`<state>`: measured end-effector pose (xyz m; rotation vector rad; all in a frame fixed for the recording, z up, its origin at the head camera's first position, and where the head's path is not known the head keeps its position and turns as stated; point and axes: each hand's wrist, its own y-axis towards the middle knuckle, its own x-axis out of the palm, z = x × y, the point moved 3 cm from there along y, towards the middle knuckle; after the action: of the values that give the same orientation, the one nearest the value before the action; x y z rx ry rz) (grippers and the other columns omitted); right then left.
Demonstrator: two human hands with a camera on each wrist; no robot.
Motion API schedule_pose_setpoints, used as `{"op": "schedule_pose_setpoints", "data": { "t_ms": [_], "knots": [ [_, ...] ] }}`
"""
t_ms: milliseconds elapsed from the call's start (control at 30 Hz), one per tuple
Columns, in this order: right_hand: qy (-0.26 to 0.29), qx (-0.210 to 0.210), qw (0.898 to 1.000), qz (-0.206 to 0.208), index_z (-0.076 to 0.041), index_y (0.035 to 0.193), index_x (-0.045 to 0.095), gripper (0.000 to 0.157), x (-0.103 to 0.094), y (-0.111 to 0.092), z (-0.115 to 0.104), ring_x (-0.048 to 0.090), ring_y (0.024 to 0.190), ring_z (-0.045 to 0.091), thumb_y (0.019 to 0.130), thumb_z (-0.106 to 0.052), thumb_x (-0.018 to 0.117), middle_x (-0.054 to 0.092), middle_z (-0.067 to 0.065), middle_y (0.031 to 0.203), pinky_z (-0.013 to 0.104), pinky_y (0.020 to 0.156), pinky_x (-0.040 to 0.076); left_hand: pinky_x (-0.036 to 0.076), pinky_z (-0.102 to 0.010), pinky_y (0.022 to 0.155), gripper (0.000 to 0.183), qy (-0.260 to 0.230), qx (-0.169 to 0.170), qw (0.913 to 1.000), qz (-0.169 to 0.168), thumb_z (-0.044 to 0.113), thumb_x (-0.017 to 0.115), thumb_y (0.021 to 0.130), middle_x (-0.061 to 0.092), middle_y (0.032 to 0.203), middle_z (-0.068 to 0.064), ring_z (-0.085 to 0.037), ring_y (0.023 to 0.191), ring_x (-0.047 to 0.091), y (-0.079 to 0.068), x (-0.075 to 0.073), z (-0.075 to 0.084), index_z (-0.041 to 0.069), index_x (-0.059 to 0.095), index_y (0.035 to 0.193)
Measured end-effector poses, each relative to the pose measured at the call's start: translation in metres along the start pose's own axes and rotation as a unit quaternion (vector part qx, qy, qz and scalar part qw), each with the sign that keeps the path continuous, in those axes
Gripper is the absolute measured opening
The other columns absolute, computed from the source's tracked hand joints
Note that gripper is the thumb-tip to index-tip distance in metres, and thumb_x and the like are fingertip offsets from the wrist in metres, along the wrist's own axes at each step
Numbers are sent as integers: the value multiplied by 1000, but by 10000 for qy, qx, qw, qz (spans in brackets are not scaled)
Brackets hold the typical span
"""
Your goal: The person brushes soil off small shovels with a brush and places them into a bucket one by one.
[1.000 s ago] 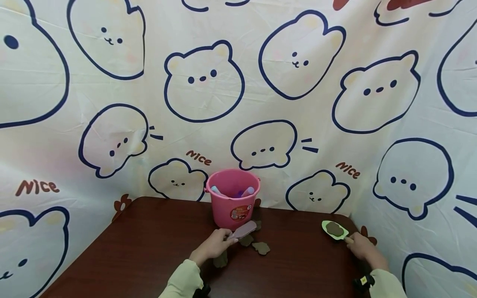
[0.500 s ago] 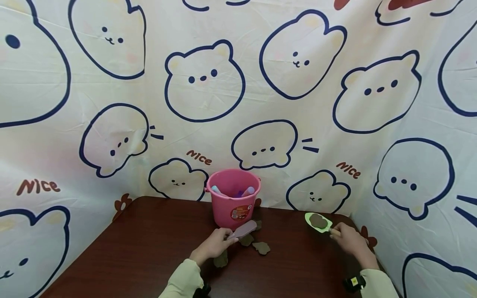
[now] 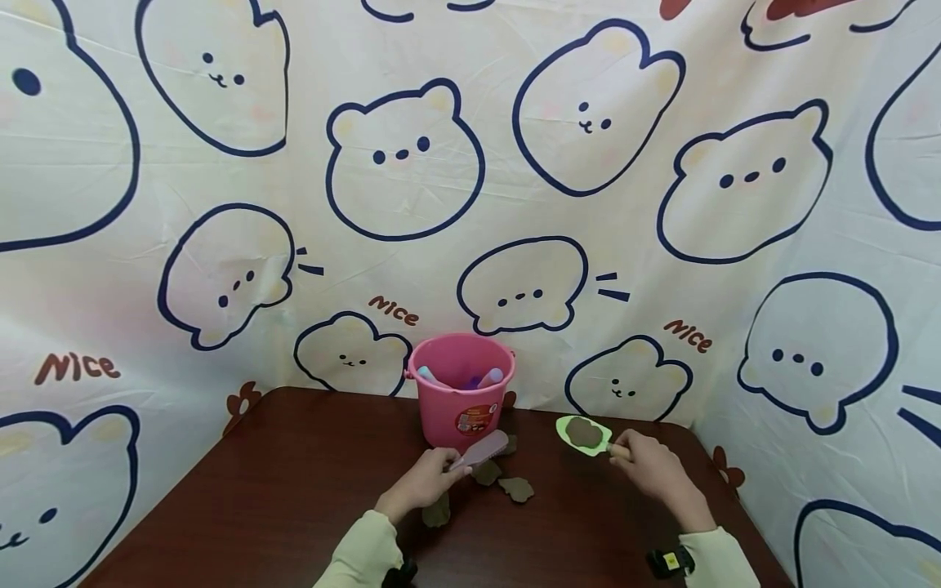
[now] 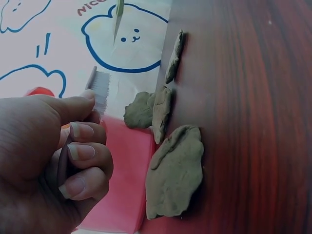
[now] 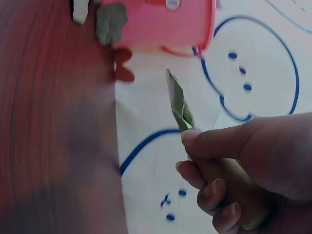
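My left hand [image 3: 421, 483] grips a small mauve brush [image 3: 485, 448] by its handle. In the left wrist view the fingers curl round the handle and a row of short bristles [image 4: 102, 88] shows. My right hand [image 3: 654, 467] holds a small green shovel [image 3: 605, 442] by its wooden handle [image 5: 229, 180]. On the shovel's blade lies a flat grey-brown clay-like lump [image 3: 584, 432]. Several similar flat lumps rest on the table around the brush, one at the right [image 3: 517, 489] and one by the left hand [image 3: 436, 512]. The brush head overlaps the bucket's foot in the head view.
A pink bucket [image 3: 445, 412] stands at the back of the dark wooden table [image 3: 294, 482], with light blue, purple and pink things inside. Behind and at both sides hangs a white cloth [image 3: 559, 359] with bear drawings.
My right hand has moved left with the shovel and the lump on it, toward the bucket. The left hand and brush have stayed about where they were.
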<state>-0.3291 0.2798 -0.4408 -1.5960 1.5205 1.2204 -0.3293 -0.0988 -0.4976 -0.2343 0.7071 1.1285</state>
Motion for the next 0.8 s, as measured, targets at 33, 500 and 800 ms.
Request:
{"op": "schedule_pose_setpoints", "data": {
  "t_ms": [33, 500, 800],
  "knots": [
    [-15, -37, 10000, -3, -9, 101, 61, 14, 1, 0, -6, 51, 65, 16, 96, -19, 71, 59, -1, 79, 35, 59, 41, 38, -23, 53, 24, 8, 10, 10000, -5, 26, 62, 103, 50, 69, 2, -10, 59, 45, 0, 0, 0, 2, 65, 95],
    [-89, -324, 9994, 40, -13, 93, 61, 15, 20, -2, -59, 50, 62, 14, 92, -15, 75, 57, -4, 75, 34, 58, 41, 37, -21, 54, 27, -224, 218, 9995, -6, 23, 63, 102, 48, 69, 3, -8, 57, 44, 3, 4, 16, -3, 65, 97],
    [-81, -680, 9974, -207, -13, 95, 62, 16, 37, -3, -85, 51, 62, 13, 91, -18, 77, 59, -5, 77, 34, 58, 43, 36, -21, 53, 19, -411, 336, 9986, 68, 24, 63, 102, 49, 71, 3, -7, 56, 43, 3, 16, 26, 5, 67, 100]
  ]
}}
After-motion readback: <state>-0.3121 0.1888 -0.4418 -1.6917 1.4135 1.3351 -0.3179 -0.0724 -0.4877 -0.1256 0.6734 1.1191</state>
